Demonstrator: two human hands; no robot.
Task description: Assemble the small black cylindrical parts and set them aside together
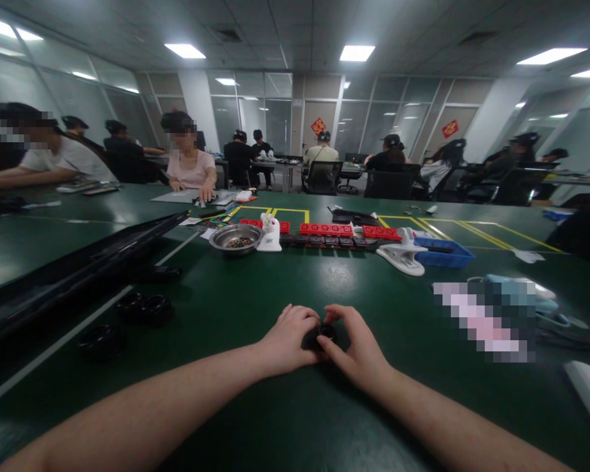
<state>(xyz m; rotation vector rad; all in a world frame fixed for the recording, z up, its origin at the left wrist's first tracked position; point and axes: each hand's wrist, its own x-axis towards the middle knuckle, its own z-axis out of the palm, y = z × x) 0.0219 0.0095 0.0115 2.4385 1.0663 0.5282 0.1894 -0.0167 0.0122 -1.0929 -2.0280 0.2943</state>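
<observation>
The left hand (pixel 291 335) and right hand (pixel 358 347) both grip a small, round black part (pixel 326 330), nearer than the shiny metal bowl (pixel 219 240). Beside the bowl stands a smooth white clip (pixel 270 236); long red blocks (pixel 326 229) lie right of the bowl.

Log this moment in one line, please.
left hand: holding black round part | right hand: on same part | ahead: metal bowl, blue tray

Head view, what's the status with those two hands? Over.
Right hand curled around small black part; left hand against it, grip partly hidden. Nothing seen in the way: black round pieces and metal bowl sit apart.
</observation>
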